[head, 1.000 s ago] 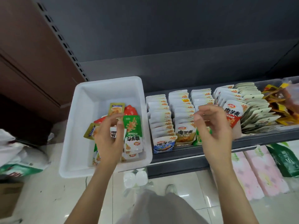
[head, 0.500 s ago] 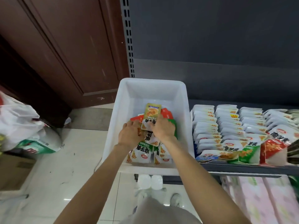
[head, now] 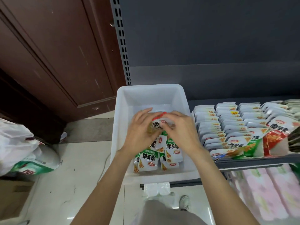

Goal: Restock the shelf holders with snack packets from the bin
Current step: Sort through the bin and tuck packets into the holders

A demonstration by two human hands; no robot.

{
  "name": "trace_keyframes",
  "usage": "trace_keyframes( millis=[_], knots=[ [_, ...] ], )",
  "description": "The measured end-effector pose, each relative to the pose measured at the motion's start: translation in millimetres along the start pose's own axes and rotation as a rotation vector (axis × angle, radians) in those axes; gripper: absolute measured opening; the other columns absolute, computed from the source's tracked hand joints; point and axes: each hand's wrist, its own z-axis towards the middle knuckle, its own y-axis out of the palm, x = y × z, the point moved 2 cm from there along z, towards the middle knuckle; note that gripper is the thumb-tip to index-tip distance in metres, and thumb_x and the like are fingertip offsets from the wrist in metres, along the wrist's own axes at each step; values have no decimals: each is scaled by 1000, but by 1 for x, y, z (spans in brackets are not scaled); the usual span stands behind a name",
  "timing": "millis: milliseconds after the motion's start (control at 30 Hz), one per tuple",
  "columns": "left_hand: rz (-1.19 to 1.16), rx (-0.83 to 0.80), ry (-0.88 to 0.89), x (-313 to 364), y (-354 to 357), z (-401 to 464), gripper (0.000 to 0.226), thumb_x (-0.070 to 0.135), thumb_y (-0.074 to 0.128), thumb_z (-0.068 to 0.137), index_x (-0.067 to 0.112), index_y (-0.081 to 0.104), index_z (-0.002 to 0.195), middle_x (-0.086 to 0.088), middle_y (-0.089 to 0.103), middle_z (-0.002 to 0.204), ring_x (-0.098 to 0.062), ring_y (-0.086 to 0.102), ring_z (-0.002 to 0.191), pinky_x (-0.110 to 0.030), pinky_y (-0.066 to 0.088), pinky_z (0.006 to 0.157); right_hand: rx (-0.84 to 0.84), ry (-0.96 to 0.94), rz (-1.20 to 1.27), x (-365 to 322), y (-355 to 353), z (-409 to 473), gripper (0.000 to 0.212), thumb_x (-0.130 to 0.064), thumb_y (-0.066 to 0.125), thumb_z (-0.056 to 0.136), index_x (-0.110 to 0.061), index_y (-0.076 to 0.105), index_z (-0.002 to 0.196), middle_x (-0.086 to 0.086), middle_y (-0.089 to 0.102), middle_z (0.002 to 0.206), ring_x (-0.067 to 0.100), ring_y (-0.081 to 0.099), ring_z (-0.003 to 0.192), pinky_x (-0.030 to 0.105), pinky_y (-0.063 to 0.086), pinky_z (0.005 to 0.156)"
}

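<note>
Both hands have lifted a small bunch of packets [head: 158, 125] up off the pile since half a second ago, and the view has tipped down a little, so the bin is now sitting at the centre of the frame. Left hand [head: 140, 133] is gripping the bunch from the left, its fingers curling round the olive-coloured packet at the bottom, with the index finger stretching out over the top. Right hand [head: 179, 129] is gripping the same bunch from the right, fingers bending over a white packet with a red edge. Below the hands, green and white packets [head: 150, 161] are lying loose in the near half of the white bin [head: 180, 98], while its far half is showing bare plastic. Just right of the bin, the shelf [head: 253, 161] is carrying rows of white packets [head: 227, 125] standing in holders, with green and red holder fronts [head: 263, 143] facing the lower right of the frame. Pink packs [head: 266, 192] are lying on the level beneath, at the lower right. A white bag [head: 17, 143] is resting on the floor at the left edge, beside a brown door [head: 53, 54] filling the upper left.
</note>
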Motion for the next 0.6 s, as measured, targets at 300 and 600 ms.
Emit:
trace_keyframes(
  millis=[300,600],
  knots=[
    [-493,-254,-332,89,-3,3,21,29,69,83,31,60,102,14,70,93,0,67,79,-22,57,65,-36,364,774,15,-93,-51,13,-23,67,78,-14,66,87,-3,72,82,9,63,65,25,53,53],
    [-805,-418,-437,150,58,-1,15,12,69,83,18,67,97,0,74,87,-17,71,79,-33,57,72,321,642,988,70,-126,-102,7,-8,61,87,-10,67,85,-2,70,68,8,61,55,16,45,44]
  ],
)
